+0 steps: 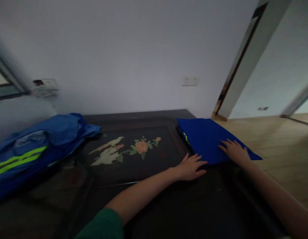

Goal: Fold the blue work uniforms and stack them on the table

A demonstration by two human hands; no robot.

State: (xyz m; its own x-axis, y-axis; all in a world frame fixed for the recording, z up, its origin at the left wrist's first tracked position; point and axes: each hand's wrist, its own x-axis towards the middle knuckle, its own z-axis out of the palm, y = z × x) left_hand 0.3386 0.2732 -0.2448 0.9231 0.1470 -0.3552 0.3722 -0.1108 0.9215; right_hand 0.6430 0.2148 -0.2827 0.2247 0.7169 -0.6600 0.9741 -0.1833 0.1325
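Note:
A blue folded cloth (206, 136) lies flat at the right end of the dark table, with yellow-green strips showing along its left edge. Fingers spread, my left hand (191, 167) rests at the cloth's near left corner, its fingertips touching the fabric. My right hand (235, 151) lies on the near right part of the same cloth, palm down and fingers stretched out. Neither hand grips anything. At the far left sits a loose heap of blue clothing (61, 129) with yellow-green stripes, away from both hands.
The dark glossy table (166, 199) carries an inlaid bird-and-flower picture (141, 147). A pale wall (134, 59) with a power socket (190, 80) stands behind it. Right of the table is wooden floor (275, 139), with a doorway (240, 59) beyond. A window frame (9, 76) shows at left.

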